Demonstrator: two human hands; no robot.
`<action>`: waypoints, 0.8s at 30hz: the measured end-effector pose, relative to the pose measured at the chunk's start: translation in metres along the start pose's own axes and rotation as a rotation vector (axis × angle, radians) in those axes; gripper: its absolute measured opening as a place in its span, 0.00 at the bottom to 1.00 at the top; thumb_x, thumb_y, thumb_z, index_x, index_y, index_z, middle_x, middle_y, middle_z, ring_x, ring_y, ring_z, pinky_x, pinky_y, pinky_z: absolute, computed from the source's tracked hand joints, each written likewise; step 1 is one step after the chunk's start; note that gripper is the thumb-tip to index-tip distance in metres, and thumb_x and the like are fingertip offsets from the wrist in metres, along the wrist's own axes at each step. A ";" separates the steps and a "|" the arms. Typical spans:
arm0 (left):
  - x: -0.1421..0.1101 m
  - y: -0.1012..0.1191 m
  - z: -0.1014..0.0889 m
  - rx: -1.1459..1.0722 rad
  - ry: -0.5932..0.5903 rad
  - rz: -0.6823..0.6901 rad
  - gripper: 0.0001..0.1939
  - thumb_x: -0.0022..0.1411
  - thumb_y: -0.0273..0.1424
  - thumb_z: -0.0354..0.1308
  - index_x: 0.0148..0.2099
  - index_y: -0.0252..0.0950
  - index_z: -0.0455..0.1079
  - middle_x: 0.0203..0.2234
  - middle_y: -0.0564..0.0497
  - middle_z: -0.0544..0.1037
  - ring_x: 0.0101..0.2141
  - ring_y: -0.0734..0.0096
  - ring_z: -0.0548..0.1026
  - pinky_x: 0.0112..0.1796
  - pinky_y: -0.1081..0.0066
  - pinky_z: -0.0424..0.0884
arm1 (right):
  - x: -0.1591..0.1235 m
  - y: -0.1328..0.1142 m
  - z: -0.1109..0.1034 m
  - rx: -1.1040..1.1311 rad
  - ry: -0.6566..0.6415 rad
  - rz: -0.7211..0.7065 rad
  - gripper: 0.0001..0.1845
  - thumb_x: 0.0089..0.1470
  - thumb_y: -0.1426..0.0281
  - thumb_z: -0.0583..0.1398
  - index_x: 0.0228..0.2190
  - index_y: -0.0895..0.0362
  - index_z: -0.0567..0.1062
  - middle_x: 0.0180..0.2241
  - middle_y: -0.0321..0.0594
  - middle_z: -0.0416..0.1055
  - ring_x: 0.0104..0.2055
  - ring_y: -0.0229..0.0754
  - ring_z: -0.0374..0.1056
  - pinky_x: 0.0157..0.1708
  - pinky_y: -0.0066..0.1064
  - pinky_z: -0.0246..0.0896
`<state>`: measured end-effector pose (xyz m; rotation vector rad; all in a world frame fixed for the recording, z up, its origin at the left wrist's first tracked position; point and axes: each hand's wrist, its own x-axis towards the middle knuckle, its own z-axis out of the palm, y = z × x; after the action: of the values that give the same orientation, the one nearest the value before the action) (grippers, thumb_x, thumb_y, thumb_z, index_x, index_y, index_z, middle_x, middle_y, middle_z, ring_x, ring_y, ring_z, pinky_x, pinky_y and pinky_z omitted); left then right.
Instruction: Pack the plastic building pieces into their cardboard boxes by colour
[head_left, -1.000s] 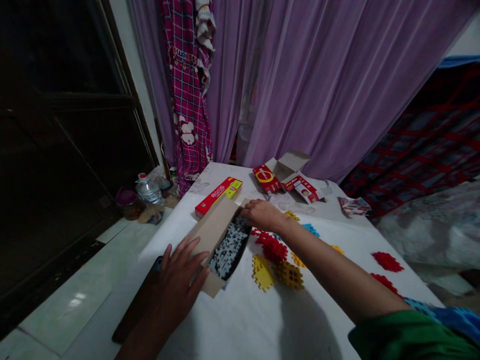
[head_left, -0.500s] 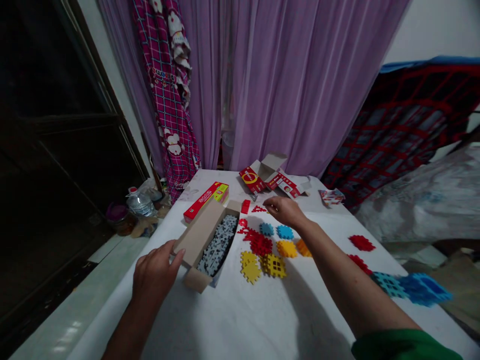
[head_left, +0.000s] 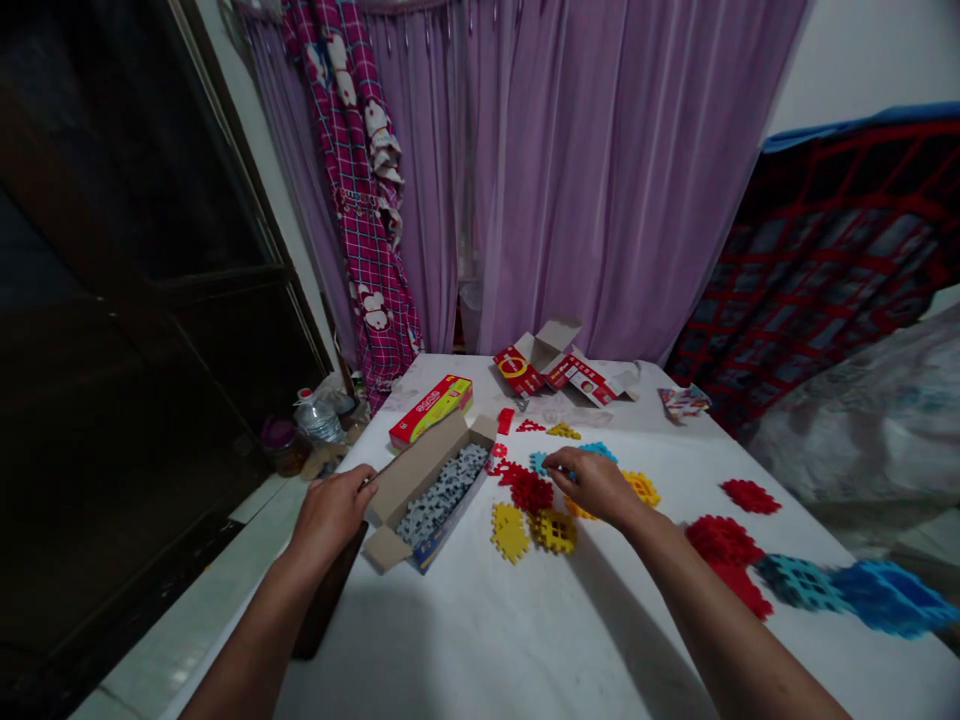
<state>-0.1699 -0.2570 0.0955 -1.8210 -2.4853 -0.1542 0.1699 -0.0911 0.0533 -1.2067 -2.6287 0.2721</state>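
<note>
An open cardboard box (head_left: 396, 482) full of small grey plastic pieces (head_left: 441, 489) lies on the white table (head_left: 525, 620). My left hand (head_left: 330, 510) rests curled against the box's near left edge. My right hand (head_left: 592, 483) reaches over a cluster of flat interlocking tiles, its fingertips pinched at a light-blue tile (head_left: 538, 462). Red tiles (head_left: 531, 490) and yellow tiles (head_left: 511, 530) lie just left of and below that hand.
A closed red-and-green box (head_left: 430, 407) and opened red cartons (head_left: 551, 365) lie at the table's far end before purple curtains. More red tiles (head_left: 726, 548) and blue tiles (head_left: 840, 583) sit at the right. A water bottle (head_left: 315, 417) stands on the floor at left.
My right hand drew back from the far red pieces to the blue tile near the cluster. My left hand slid up to the box's edge. The view shifted.
</note>
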 end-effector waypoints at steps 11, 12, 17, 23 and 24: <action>-0.041 0.014 0.040 -0.177 0.581 0.031 0.19 0.66 0.35 0.51 0.55 0.36 0.69 0.45 0.43 0.77 0.45 0.60 0.74 0.46 0.63 0.68 | 0.063 -0.016 0.041 0.247 0.130 0.225 0.23 0.56 0.70 0.54 0.53 0.56 0.73 0.46 0.45 0.77 0.46 0.44 0.73 0.45 0.32 0.65; -0.051 0.019 0.044 -0.196 0.626 0.065 0.17 0.66 0.36 0.51 0.53 0.37 0.71 0.42 0.43 0.77 0.44 0.60 0.74 0.45 0.63 0.69 | 0.070 -0.016 0.044 0.257 0.140 0.250 0.23 0.56 0.70 0.54 0.53 0.56 0.73 0.46 0.45 0.77 0.46 0.44 0.73 0.44 0.33 0.65; -0.092 0.027 0.063 -0.372 0.379 0.049 0.16 0.67 0.36 0.48 0.36 0.41 0.76 0.31 0.50 0.80 0.34 0.66 0.77 0.36 0.67 0.72 | 0.097 -0.012 0.052 0.293 0.144 0.304 0.19 0.57 0.67 0.53 0.45 0.54 0.78 0.42 0.44 0.79 0.45 0.46 0.73 0.42 0.35 0.66; -0.108 0.020 0.096 -0.589 0.167 -0.132 0.15 0.65 0.37 0.48 0.43 0.41 0.76 0.36 0.51 0.82 0.33 0.70 0.79 0.36 0.71 0.74 | 0.111 -0.015 0.063 0.463 0.132 0.321 0.18 0.56 0.63 0.54 0.40 0.56 0.80 0.33 0.42 0.79 0.35 0.44 0.75 0.36 0.34 0.67; -0.108 0.020 0.100 -0.595 0.189 -0.136 0.16 0.65 0.37 0.49 0.46 0.41 0.75 0.37 0.50 0.81 0.32 0.70 0.79 0.36 0.70 0.75 | 0.111 -0.016 0.064 0.495 0.131 0.327 0.18 0.55 0.63 0.54 0.39 0.57 0.80 0.33 0.42 0.79 0.34 0.43 0.75 0.35 0.34 0.68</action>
<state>-0.1167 -0.3423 -0.0147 -1.6830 -2.5953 -1.1214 0.0696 -0.0208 0.0113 -1.3988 -2.0650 0.8145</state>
